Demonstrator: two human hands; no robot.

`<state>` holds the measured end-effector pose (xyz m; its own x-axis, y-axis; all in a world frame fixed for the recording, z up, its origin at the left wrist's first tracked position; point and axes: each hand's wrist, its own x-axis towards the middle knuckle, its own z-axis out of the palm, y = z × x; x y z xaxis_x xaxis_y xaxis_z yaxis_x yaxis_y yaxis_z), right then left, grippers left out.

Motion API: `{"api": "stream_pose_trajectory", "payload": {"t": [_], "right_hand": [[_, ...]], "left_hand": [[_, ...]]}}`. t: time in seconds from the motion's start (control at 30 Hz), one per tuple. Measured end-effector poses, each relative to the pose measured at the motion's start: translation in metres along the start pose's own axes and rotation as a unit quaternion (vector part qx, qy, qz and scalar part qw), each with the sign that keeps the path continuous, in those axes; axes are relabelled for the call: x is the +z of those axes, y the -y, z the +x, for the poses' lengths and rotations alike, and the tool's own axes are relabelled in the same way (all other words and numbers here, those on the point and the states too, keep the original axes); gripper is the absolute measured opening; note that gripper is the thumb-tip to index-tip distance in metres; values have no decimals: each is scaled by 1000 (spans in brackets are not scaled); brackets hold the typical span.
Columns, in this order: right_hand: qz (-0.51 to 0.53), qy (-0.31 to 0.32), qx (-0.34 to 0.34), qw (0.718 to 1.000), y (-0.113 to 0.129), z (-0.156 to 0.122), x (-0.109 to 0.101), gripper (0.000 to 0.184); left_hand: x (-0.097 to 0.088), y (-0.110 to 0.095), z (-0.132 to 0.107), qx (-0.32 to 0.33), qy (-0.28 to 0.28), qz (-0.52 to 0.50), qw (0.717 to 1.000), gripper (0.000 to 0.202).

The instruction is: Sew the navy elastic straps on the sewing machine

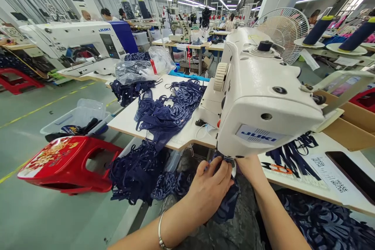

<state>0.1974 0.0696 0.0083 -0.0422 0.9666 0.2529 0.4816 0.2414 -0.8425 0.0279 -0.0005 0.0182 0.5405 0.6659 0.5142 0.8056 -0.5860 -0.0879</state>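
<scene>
A white JUKI sewing machine [272, 86] stands right in front of me, its head over my work. Under its needle end, my left hand [212, 183] presses a navy fabric piece [230, 205], fingers bent and close together around it. The lower part of this cloth hangs down over my lap. My right hand [249, 166] reaches in beneath the machine head from the other side; its fingers are hidden behind the machine. Navy lace garments with thin straps [172, 111] lie heaped on the table left of the machine. A further navy bundle [137, 172] hangs below the table edge.
To the right lie navy straps [299, 156], orange-handled snips [277, 168], a printed paper [328, 175] and a phone [353, 174]. A red stool [67, 164] and a clear plastic bin [96, 109] stand at left. More patterned fabric [325, 218] sits at lower right.
</scene>
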Motion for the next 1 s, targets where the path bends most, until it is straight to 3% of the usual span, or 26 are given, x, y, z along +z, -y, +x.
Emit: {"api": "stream_pose_trajectory", "payload": {"t": [0.37, 0.7, 1.0], "right_hand": [[-80, 15, -44, 996, -12, 11, 4, 27], [-166, -13, -90, 982, -29, 6, 7, 29], [-72, -54, -28, 996, -4, 6, 11, 30]], "left_hand": [[-3, -3, 8, -8, 8, -3, 1000, 30], [3, -1, 2, -5, -9, 21, 1000, 31], [7, 4, 3, -41, -80, -27, 996, 28]]}}
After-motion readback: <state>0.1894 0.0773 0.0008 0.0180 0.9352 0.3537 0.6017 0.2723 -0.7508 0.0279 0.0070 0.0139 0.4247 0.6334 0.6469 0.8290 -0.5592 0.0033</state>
